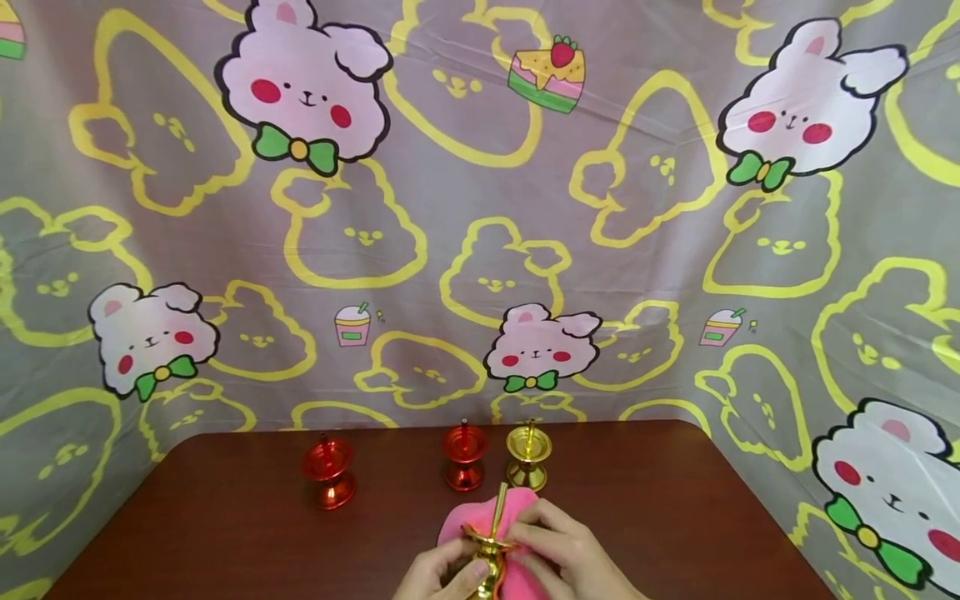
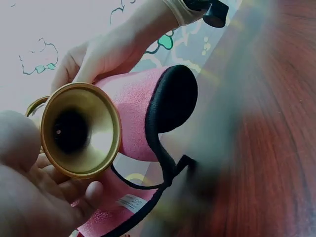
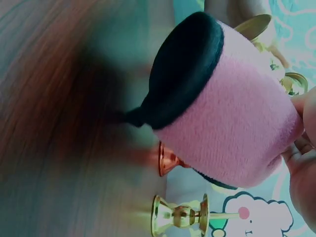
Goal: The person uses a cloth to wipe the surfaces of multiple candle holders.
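Note:
In the head view, a gold candle holder with a spike on top is tilted slightly at the table's front. My left hand grips its stem, thumb in front. The left wrist view looks into the hollow underside of its base. My right hand pinches a pink cloth against the holder's dish. Black edging and a white label show on the cloth in the left wrist view. From the right wrist, the cloth hides much of the holder.
Two red candle holders stand near the table's back, one to the left and one near the middle. Beside the middle one stands another gold holder. A patterned curtain surrounds the dark brown table.

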`<state>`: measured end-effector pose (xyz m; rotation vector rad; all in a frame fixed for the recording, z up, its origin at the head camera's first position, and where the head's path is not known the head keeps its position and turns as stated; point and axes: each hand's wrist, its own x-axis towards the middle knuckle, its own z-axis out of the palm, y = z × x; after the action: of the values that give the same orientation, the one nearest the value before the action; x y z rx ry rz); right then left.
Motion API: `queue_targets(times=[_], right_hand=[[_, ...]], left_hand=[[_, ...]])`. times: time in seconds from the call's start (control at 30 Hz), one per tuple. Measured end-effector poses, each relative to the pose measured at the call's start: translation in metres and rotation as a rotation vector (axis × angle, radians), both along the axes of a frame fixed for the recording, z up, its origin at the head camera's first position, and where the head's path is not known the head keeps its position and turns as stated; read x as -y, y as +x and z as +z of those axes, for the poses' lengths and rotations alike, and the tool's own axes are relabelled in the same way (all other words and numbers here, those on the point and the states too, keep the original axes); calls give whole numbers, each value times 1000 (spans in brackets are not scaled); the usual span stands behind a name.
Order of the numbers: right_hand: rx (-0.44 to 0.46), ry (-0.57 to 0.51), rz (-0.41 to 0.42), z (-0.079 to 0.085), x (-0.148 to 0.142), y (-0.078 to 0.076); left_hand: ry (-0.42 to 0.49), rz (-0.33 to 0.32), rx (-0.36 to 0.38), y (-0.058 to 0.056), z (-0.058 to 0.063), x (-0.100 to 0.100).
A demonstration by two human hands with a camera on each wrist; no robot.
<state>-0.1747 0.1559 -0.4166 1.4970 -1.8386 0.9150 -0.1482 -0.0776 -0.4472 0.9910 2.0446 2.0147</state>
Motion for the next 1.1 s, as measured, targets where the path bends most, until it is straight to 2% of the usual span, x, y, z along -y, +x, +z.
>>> queue_targets(times=[0.13, 0.3, 0.5, 0.63, 0.8, 0.93, 1.07, 1.1], right_hand=[[16, 20, -7, -1, 3, 1], [52, 44, -22, 3, 4, 4], [78, 80, -48, 7, 5, 9], [32, 121, -94, 8, 5, 9], [-17, 156, -149, 8, 5, 9], [3, 178, -189, 9, 7, 12], [-32, 185, -228, 7, 12, 13], [-50, 180, -232, 6, 14, 12]], left_hand=[[6, -17, 20, 2, 0, 1], [-31, 12, -2, 4, 2, 2], [-105, 112, -59, 6, 6, 2], [-169, 192, -128, 6, 5, 0], [-256, 290, -244, 2, -1, -3], [-307, 379, -395, -2, -8, -4], [-405, 537, -601, -4, -15, -6], [-445, 580, -631, -4, -16, -6]])
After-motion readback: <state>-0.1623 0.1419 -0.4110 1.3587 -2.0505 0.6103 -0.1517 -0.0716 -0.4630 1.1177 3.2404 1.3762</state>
